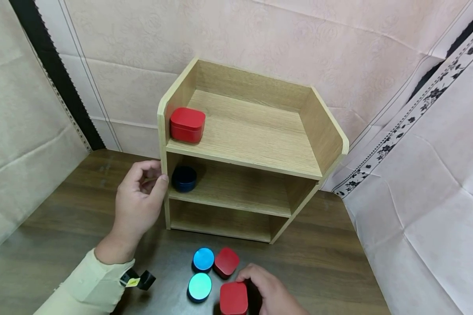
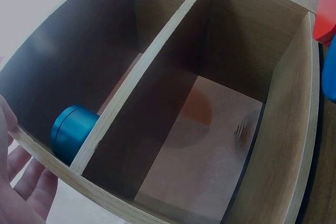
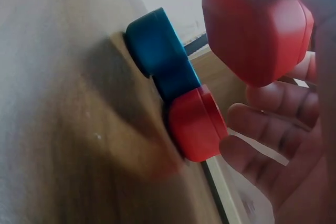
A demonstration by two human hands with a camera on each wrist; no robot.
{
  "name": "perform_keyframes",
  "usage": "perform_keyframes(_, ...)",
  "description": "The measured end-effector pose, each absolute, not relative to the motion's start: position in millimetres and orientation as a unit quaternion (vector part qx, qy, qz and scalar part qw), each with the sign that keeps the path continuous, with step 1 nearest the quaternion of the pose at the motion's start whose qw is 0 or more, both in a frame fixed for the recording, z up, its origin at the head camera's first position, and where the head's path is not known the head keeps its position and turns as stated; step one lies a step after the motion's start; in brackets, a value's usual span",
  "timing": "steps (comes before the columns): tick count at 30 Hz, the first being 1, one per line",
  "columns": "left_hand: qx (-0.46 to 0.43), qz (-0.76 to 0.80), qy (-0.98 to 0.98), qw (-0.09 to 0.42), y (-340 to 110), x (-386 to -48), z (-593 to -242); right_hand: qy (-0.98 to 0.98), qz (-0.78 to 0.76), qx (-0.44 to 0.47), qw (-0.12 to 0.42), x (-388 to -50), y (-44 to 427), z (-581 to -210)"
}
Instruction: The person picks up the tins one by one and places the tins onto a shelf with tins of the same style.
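Note:
My right hand (image 1: 271, 292) pinches a red square tin (image 1: 234, 298) near the front of the table; the right wrist view shows that tin (image 3: 257, 32) between thumb and fingers, above the others. Just beyond it stand another red tin (image 1: 226, 261) and two round blue tins (image 1: 202, 259) (image 1: 199, 286). My left hand (image 1: 139, 199) touches the left side of the wooden shelf (image 1: 236, 159), fingers bent at its edge. On the top board sits a red tin (image 1: 187, 125) at the left; a dark blue round tin (image 1: 184, 178) stands on the middle board, also at the left.
The shelf's bottom compartment (image 1: 220, 221) faces the tins on the brown table (image 1: 319, 262). Pale patterned cloth (image 1: 240, 39) hangs behind the shelf, with more cloth at both sides. A small black device (image 1: 138, 280) with a yellow label is strapped to my left wrist.

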State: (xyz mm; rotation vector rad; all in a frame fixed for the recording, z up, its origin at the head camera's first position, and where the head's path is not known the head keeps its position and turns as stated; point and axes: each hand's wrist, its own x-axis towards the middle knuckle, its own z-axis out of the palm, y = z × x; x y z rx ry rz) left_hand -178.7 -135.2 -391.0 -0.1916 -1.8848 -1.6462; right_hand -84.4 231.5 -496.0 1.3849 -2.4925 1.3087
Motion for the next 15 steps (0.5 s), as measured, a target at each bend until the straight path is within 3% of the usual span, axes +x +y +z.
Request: perform_keyframes(15, -0.070, -0.616, -0.720, 0.312, -134.9, -178.9, -391.4, -0.765, 0.423, 0.480, 0.067, -89.0, 228.3, -480.1)
